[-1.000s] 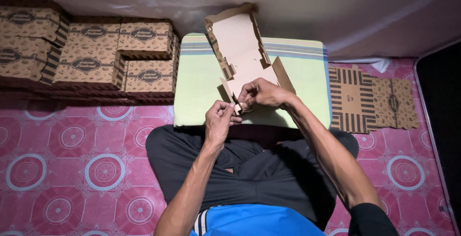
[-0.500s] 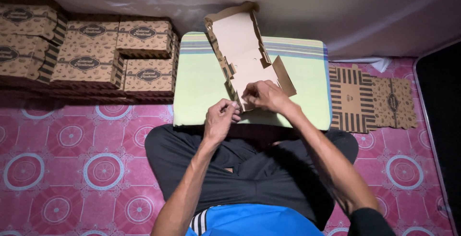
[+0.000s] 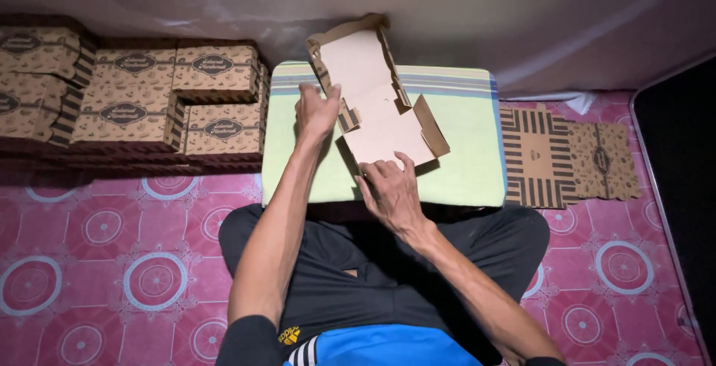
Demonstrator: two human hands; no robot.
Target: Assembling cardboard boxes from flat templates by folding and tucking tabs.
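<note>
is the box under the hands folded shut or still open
Open: the cardboard box lies spread on the green cushion, its plain inside facing up, some side flaps raised.

looks like a home turned packing spot; pink patterned floor mat underfoot; a green cushion as the worktop; folded printed boxes stacked left; flat box blanks right, against a plain wall

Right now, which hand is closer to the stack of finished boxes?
Left. The left hand is up at the open box's left wall, a short way right of the stack. The right hand presses the box's near edge, farther right.
</note>
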